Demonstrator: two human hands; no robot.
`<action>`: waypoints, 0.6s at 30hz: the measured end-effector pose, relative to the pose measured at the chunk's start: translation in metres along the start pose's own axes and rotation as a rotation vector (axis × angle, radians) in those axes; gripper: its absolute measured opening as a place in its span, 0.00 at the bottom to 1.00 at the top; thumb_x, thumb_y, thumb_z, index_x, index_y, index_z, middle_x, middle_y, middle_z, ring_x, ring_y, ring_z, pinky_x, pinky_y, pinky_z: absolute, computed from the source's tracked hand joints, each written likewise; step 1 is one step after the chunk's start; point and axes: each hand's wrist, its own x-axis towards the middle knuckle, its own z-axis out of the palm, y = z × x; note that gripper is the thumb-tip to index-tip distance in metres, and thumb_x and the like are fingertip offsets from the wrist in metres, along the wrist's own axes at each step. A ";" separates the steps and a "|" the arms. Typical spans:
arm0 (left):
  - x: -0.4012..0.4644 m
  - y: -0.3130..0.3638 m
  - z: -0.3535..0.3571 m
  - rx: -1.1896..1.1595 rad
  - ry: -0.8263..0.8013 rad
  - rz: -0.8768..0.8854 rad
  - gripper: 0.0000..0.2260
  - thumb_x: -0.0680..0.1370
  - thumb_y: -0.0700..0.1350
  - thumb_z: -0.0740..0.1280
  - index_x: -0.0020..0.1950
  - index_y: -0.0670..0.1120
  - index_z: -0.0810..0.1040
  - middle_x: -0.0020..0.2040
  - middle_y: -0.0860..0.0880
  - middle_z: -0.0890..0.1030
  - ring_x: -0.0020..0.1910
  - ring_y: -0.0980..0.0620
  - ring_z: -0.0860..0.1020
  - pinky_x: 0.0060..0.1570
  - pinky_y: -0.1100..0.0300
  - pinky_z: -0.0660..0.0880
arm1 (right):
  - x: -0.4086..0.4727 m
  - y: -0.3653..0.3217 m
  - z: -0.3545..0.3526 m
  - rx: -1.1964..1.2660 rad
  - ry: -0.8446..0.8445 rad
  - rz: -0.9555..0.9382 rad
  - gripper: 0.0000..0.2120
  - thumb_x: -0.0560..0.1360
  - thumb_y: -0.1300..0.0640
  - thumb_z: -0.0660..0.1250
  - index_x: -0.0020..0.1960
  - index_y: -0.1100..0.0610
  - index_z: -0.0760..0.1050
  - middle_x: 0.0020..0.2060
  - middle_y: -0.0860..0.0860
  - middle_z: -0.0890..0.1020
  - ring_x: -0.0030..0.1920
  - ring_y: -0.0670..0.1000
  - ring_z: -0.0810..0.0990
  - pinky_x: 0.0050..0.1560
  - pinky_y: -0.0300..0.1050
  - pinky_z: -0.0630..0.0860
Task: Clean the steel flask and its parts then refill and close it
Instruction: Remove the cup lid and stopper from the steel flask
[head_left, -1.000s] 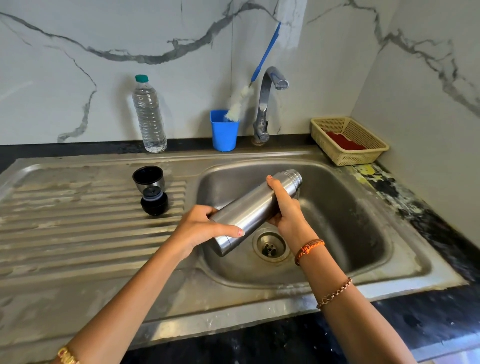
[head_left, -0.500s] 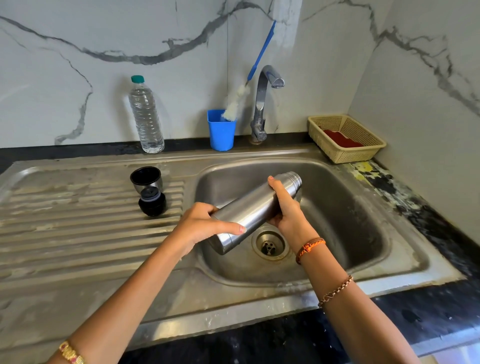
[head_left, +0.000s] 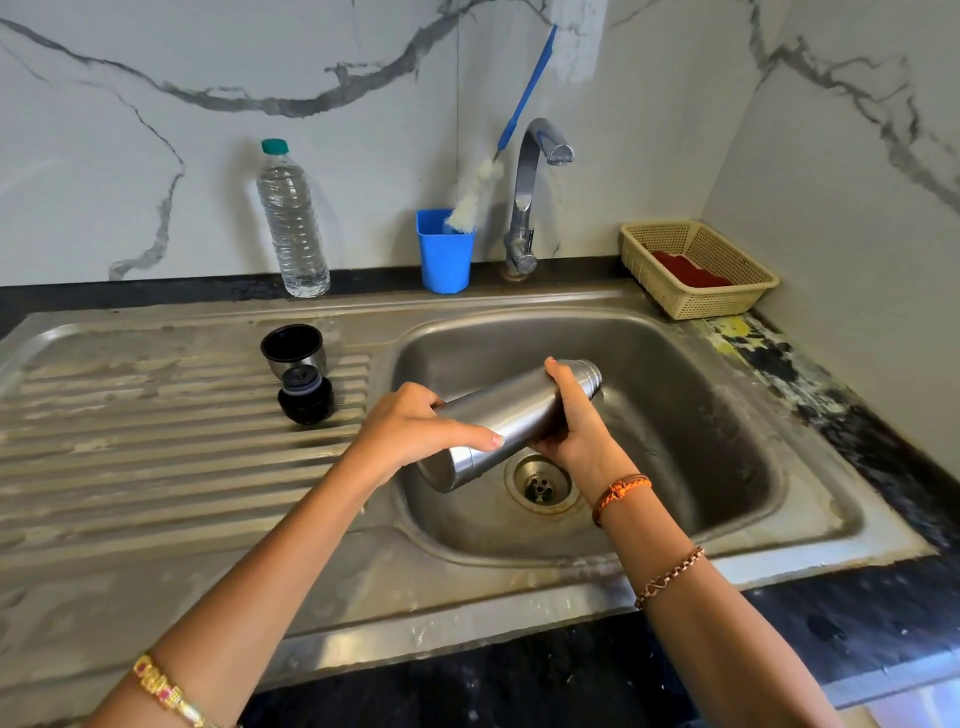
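Note:
The steel flask (head_left: 511, 415) lies tilted over the sink basin (head_left: 727, 426), its open neck pointing up and to the right, its base low at the left. My left hand (head_left: 415, 431) grips the lower body near the base. My right hand (head_left: 569, 421) wraps the upper body just below the neck. On the ribbed drainboard (head_left: 130, 457) to the left stand the flask's steel cup lid (head_left: 293, 351) and, touching it in front, the black stopper (head_left: 305, 397).
Behind the sink stand a water bottle with a green cap (head_left: 292, 223), a blue cup (head_left: 444, 252) holding a blue-handled bottle brush (head_left: 480, 195), and the tap (head_left: 530, 192). A beige basket (head_left: 696, 270) with something red inside sits at the back right. The drain (head_left: 540, 483) lies under the flask.
The flask and both hands hold nearly the same pose over the basin; the view has shifted slightly. No grip has changed.

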 end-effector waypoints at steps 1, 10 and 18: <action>0.001 0.001 0.000 0.020 0.002 0.002 0.24 0.58 0.60 0.77 0.33 0.45 0.68 0.32 0.50 0.66 0.32 0.52 0.67 0.34 0.57 0.57 | 0.000 0.001 0.000 0.018 -0.004 0.019 0.29 0.67 0.48 0.74 0.61 0.61 0.69 0.50 0.57 0.79 0.47 0.56 0.79 0.35 0.50 0.77; 0.015 0.036 -0.011 0.308 -0.022 0.035 0.27 0.59 0.64 0.74 0.31 0.43 0.67 0.30 0.50 0.68 0.29 0.51 0.68 0.29 0.59 0.58 | -0.001 0.002 0.000 0.221 -0.052 0.176 0.21 0.70 0.48 0.71 0.54 0.60 0.73 0.42 0.58 0.79 0.40 0.57 0.78 0.43 0.53 0.76; 0.023 0.079 -0.009 0.480 -0.055 0.099 0.23 0.63 0.60 0.74 0.31 0.45 0.66 0.30 0.50 0.68 0.30 0.53 0.66 0.29 0.60 0.59 | 0.004 0.000 -0.003 0.363 0.041 0.192 0.28 0.66 0.44 0.73 0.58 0.59 0.71 0.50 0.58 0.78 0.49 0.57 0.78 0.46 0.52 0.77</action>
